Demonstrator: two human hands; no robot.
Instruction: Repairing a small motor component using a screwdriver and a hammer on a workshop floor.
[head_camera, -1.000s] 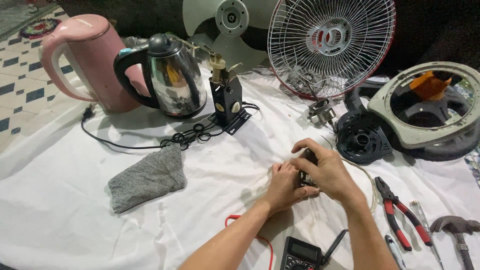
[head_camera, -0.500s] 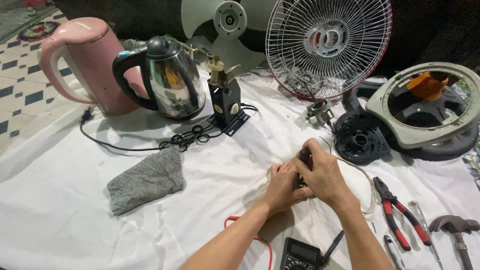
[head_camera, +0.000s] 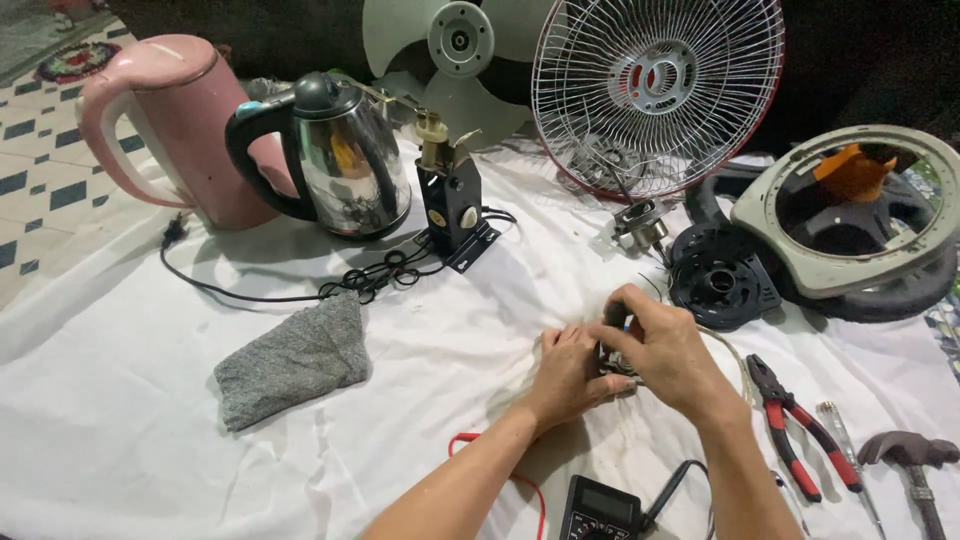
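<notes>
Both clamped as before on small dark metal part (head_camera: 612, 345): left hand (head_camera: 570, 375), right hand (head_camera: 665, 350); barely shifted beside red-handled pliers (head_camera: 800, 435).

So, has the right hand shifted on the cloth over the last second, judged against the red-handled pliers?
No. The right hand stays just left of the red-handled pliers, clasped with the left hand around a small dark part; only the camera drifts.
</notes>
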